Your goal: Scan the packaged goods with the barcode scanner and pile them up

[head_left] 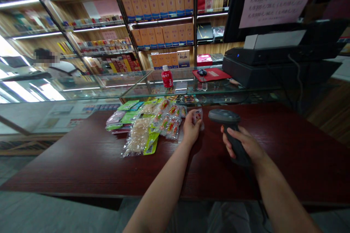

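Observation:
In my right hand (pixel 243 142) is a dark grey barcode scanner (pixel 236 140), its head pointing left. My fingers wrap round its handle. Left of it, my left hand (pixel 192 127) grips a small clear snack packet (pixel 198 115) with a reddish print, a little apart from the scanner's head. Beside my left hand lies a pile of packaged snacks: clear packets with red labels (pixel 171 118), a bag of pale pieces (pixel 138 136) and green packets (pixel 128 111). The label details are too blurred to read.
The brown table (pixel 90 167) meets a glass display case (pixel 131 89). A red-labelled bottle (pixel 167 77), a mouse (pixel 202 72) on a red mat (pixel 216 75) and dark till equipment (pixel 251 67) stand on the glass. Another person (pixel 58 67) is at far left.

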